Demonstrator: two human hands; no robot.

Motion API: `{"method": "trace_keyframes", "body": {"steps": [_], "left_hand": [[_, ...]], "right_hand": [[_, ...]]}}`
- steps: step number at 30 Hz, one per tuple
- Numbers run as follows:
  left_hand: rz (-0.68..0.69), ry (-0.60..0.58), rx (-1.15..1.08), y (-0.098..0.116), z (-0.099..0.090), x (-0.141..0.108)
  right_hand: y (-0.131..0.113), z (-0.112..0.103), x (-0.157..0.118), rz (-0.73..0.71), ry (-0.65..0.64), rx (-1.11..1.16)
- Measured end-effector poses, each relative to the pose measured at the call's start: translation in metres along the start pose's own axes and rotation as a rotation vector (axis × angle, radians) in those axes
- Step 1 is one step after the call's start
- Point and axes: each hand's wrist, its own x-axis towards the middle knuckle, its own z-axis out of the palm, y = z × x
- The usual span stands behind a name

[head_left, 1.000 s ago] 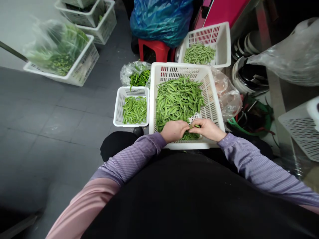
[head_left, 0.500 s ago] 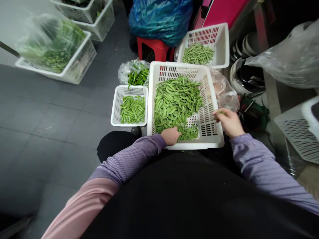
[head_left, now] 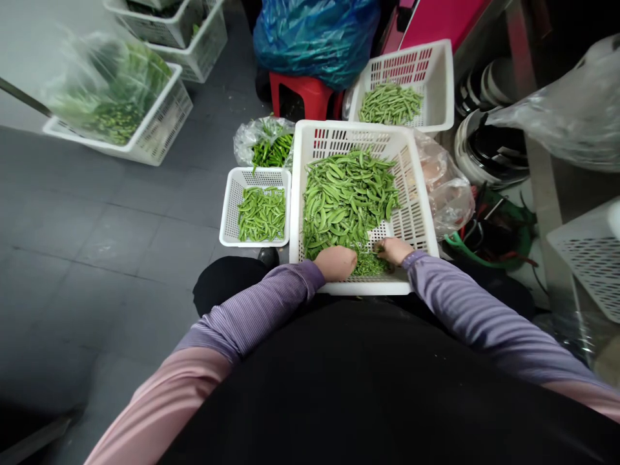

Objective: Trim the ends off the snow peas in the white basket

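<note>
The left hand [head_left: 336, 263] is over the near end of the large white basket [head_left: 296, 194], just below the centre of the frame, its fingers curled in narrowly; whether something is inside them cannot be told. The right hand [head_left: 393, 250], a little to its right, reaches down inside the same basket at the edge of a pile of small green bits [head_left: 371, 265]. Its fingertips are partly hidden, so how wide they stand and whether they grip anything cannot be told.

Between and above the hands, the flat green pods [head_left: 346, 194] fill the left and middle of the large basket (a few lie crosswise on top), with bare slotted wall showing along the right side.

Touching or just beside that basket, left of centre, is a small white basket [head_left: 225, 213] with more green pods [head_left: 261, 216] in it. Directly above it, a clear bag [head_left: 243, 141] lies open around slim green peppers [head_left: 274, 152]. At upper right of centre, a tilted white basket [head_left: 438, 84] has thin green beans [head_left: 390, 103]; left of it, a blue bag [head_left: 314, 42] sits on a red stool [head_left: 312, 97].

Right of the large basket are a crumpled clear bag [head_left: 450, 194] and a green-rimmed container [head_left: 462, 248]. In the upper left, a white crate [head_left: 157, 132] carries bagged leafy greens [head_left: 116, 90], and stacked crates [head_left: 169, 31] stand behind it on the grey floor [head_left: 121, 226].
</note>
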Motion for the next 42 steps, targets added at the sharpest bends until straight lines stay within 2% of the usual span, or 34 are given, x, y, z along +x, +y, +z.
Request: {"method": "trace_keyframes", "body": {"steps": [2,4,7,10,13,16,19,23,25,26,29,30,33,35,37,39,40,42], "left_hand": [[-0.029,0.079,-0.132,0.0,0.0,0.002],[-0.06,0.113,-0.319,0.002,0.002,0.004],[-0.107,0.041,-0.662,0.007,0.004,0.006],[-0.128,-0.05,-0.885,0.013,0.004,0.003],[-0.125,-0.107,-0.959,0.016,0.0,-0.002],[-0.101,-0.122,-0.944,0.017,-0.004,-0.007],[-0.093,-0.089,-0.829,0.012,-0.002,-0.007],[-0.167,-0.119,-0.233,0.001,0.008,-0.004],[-0.165,-0.095,-0.07,-0.001,0.01,-0.004],[-0.133,-0.037,-0.086,-0.001,0.009,-0.004],[0.028,0.192,-0.321,0.007,0.001,-0.006],[0.07,0.219,-0.395,0.01,-0.002,-0.006],[0.092,0.098,-0.569,0.017,-0.01,-0.008],[0.048,-0.012,-0.681,0.019,-0.013,-0.009],[0.01,-0.066,-0.743,0.018,-0.016,-0.01],[0.03,-0.069,-0.681,0.017,-0.017,-0.011],[0.063,-0.063,-0.601,0.017,-0.016,-0.011],[0.137,-0.042,-0.37,0.016,-0.013,-0.011]], "right_hand": [[-0.003,-0.006,-0.015,-0.025,0.057,0.066],[-0.012,-0.012,-0.035,-0.113,0.196,0.205],[-0.027,-0.021,-0.062,-0.262,0.396,0.385],[-0.038,-0.029,-0.079,-0.281,0.46,0.356],[-0.045,-0.032,-0.086,-0.253,0.485,0.322],[-0.052,-0.026,-0.089,-0.26,0.516,0.475],[-0.061,-0.02,-0.091,-0.221,0.57,0.893],[-0.062,-0.029,-0.093,-0.1,0.612,1.593],[-0.058,-0.038,-0.095,-0.101,0.59,1.768],[-0.056,-0.042,-0.096,-0.099,0.561,1.796],[-0.056,-0.045,-0.097,-0.069,0.463,1.805],[-0.057,-0.044,-0.097,-0.063,0.445,1.807],[-0.063,-0.036,-0.095,-0.071,0.457,1.785],[-0.065,-0.032,-0.093,-0.09,0.491,1.71],[-0.065,-0.029,-0.091,-0.126,0.491,1.604],[-0.062,-0.028,-0.092,-0.163,0.512,1.44],[-0.06,-0.029,-0.092,-0.17,0.569,1.308],[-0.056,-0.034,-0.093,-0.177,0.732,0.905]]}}
